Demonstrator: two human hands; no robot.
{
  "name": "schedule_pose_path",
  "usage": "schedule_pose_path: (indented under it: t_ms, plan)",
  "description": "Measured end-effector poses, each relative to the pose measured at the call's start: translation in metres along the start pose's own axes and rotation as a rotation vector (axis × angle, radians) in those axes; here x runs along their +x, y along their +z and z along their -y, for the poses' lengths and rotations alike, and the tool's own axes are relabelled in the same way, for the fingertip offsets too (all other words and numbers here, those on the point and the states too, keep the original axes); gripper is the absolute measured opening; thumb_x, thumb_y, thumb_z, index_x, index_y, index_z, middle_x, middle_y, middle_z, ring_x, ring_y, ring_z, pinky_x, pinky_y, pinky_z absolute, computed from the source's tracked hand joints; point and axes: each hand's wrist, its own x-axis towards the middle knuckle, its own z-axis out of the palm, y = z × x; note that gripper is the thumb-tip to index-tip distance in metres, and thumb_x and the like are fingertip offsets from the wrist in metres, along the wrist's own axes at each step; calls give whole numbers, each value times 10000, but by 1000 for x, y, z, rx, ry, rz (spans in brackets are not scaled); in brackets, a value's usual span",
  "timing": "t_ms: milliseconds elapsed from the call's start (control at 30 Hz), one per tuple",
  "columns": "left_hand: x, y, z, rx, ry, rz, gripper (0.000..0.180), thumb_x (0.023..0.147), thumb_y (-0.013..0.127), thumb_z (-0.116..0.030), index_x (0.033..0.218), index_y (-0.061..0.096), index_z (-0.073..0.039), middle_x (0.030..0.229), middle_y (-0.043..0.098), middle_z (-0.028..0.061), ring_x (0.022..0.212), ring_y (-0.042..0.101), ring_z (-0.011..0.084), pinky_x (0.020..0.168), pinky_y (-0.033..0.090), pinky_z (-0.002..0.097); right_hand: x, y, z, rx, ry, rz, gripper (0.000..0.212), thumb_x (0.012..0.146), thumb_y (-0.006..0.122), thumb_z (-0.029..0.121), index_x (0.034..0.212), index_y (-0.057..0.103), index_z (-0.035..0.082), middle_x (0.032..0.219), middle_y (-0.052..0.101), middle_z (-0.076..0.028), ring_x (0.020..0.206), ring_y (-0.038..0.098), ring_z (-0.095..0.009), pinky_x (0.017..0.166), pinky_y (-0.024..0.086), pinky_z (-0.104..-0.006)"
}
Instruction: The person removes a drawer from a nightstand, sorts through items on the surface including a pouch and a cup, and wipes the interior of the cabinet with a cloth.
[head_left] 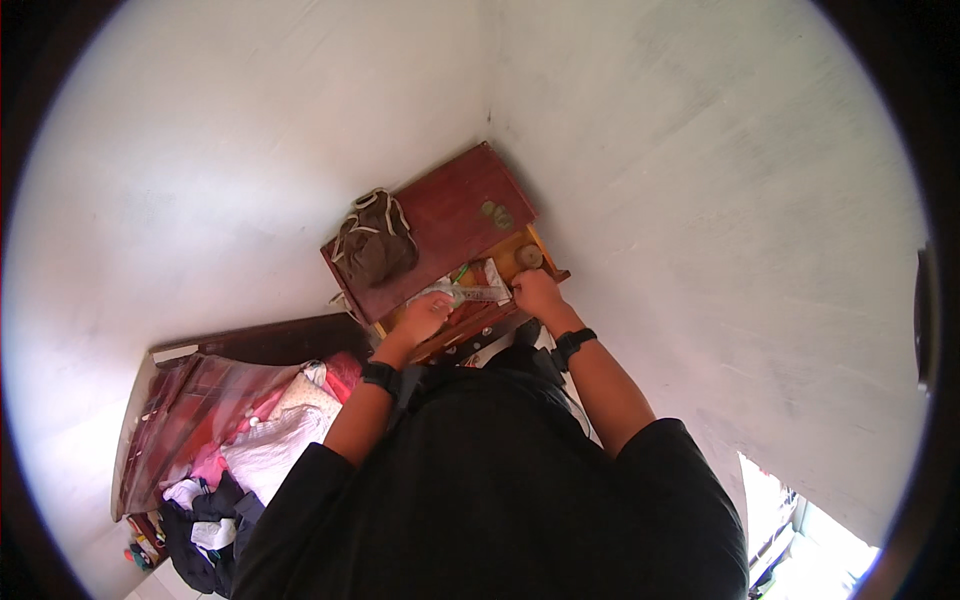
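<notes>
A pulled-out wooden drawer (455,335) in a dark red cabinet (455,205) lies before me with small items inside. My left hand (428,316) is closed at the drawer's left part, on the end of a clear, flat plastic strip (478,293) that stretches toward the right; its exact kind is unclear. Over the drawer's right part, my right hand (538,292) is closed with the fingers curled down; what they hold, if anything, is hidden. Beside its fingertips is a white packet (495,280). A round brownish object (529,257) sits just beyond that hand.
A brown cloth bag (376,240) with pale trim rests on the cabinet top, left side. Walls (680,200) meet behind the cabinet. To the left, a bed-like wooden frame (265,340) holds pink and pale bedding (275,440), with dark clothes (200,530) near it.
</notes>
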Motion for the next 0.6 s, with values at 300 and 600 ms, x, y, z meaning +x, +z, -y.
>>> schedule_pose_path:
  t_ms: [300, 600]
  plan:
    - [-34, -28, 30, -59, -85, -129, 230, 924, 505, -139, 1069, 623, -4, 928, 671, 78, 789, 619, 130, 659, 490, 267, 29, 7, 34, 327, -87, -36, 357, 811, 610, 132, 1139, 629, -7, 1089, 623, -251, 959, 620, -376, 846, 502, -420]
    - [-129, -104, 113, -327, -265, -178, 218, 908, 487, -141, 1004, 670, -67, 860, 677, 34, 723, 627, 129, 626, 478, 245, -18, -11, 22, -128, -393, -172, 412, 900, 586, 213, 1256, 524, 17, 1295, 475, -172, 1177, 469, -364, 990, 402, -443]
